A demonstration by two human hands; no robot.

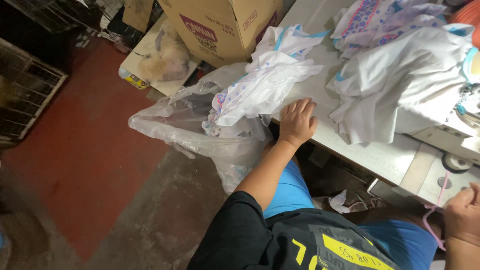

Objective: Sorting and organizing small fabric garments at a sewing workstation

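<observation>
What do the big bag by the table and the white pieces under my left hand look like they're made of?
The bag: thin clear plastic film, glossy and crinkled. The white pieces: soft printed fabric, matte, probably cotton, draping in folds beside the left hand.

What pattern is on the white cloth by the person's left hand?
Small blue and pink dots on the white cotton cloth, with light blue trim; the head view shows it.
</observation>
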